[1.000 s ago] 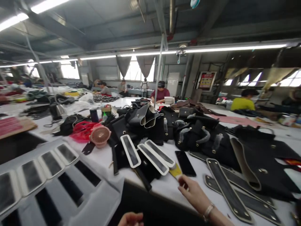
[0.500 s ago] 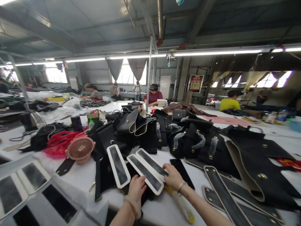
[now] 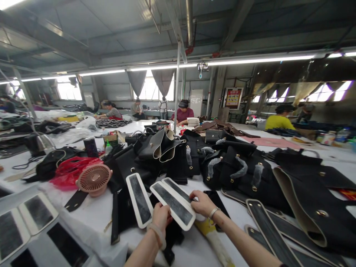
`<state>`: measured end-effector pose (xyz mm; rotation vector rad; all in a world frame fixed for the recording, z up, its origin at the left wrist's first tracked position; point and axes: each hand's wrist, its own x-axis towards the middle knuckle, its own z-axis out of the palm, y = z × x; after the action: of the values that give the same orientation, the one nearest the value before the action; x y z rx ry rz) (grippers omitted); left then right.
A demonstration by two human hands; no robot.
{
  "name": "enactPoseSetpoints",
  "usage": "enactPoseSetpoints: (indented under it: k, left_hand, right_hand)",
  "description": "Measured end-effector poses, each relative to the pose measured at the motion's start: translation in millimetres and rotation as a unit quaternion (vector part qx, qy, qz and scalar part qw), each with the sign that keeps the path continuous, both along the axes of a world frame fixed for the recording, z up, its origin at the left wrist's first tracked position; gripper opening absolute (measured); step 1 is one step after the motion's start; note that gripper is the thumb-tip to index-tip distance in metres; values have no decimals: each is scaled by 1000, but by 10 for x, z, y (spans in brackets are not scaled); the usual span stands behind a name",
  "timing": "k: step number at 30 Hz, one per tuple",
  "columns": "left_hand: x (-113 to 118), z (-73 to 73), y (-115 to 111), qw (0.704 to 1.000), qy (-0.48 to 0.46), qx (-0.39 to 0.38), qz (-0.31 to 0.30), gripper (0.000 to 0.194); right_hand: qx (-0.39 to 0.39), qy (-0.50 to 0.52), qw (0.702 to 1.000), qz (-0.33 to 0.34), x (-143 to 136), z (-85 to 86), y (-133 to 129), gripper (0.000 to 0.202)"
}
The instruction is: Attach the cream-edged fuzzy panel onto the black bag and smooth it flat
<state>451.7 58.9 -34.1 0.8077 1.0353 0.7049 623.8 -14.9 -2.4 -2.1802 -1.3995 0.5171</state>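
My left hand (image 3: 161, 217) is closed at the lower left edge of a long white-bordered panel with a dark centre (image 3: 174, 204). A second such panel (image 3: 178, 188) lies partly under it, offset to the upper right. At that panel's right end, my right hand (image 3: 202, 204) has thumb and fingers pinched together; its fingertips partly hide the end. To the left rests a third white-bordered panel (image 3: 139, 198), separate from the pair. Dark material lies under the panels. A yellow-ended tool, partly wrapped in pale material (image 3: 213, 235), sits below my right wrist.
Black bags (image 3: 233, 167) are heaped beyond my hands. A pink fan (image 3: 94, 179) and a red plastic bag (image 3: 69, 170) stand to the left. More panels (image 3: 36, 213) lie at lower left, long black straps (image 3: 269, 226) at right. Co-workers sit farther back.
The right hand has shifted slightly up and left along the panels. The left hand has moved a little left and down, its fingers now farther around the panel edge. The view has shifted slightly.
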Motion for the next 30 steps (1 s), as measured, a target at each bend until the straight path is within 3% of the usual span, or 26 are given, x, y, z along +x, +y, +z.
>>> enactPoseSetpoints:
  k: [4, 9, 13, 18, 21, 24, 27, 30]
  left_hand:
    - [-145, 131, -141, 1000, -15, 24, -12, 30]
    - [-299, 303, -388, 995, -65, 59, -51, 36]
    - [-403, 410, -548, 990, -97, 61, -81, 42]
    - [-588, 447, -647, 982, -149, 27, -113, 51]
    - [-789, 440, -630, 982, -158, 8, -101, 45]
    - [-1048, 511, -577, 989, -143, 2, -34, 40]
    - [-1250, 730, -533, 987, -157, 14, -5, 48]
    - [-1299, 1014, -521, 981, -183, 34, -47, 50]
  right_hand:
    - [-9, 54, 998, -16, -26, 157, 5, 15]
    - [-10, 172, 983, -58, -117, 278, -62, 18]
    - [-3, 306, 946, -106, -218, 290, -160, 24]
    - [-28, 417, 902, -105, -267, 246, -274, 17]
    - [-18, 422, 901, -98, -202, 213, -360, 14]
    - [6, 389, 916, -93, -67, 158, -423, 15]
    - [26, 315, 944, -90, 58, 66, -419, 18]
    - [40, 195, 976, -90, 103, -16, -359, 22]
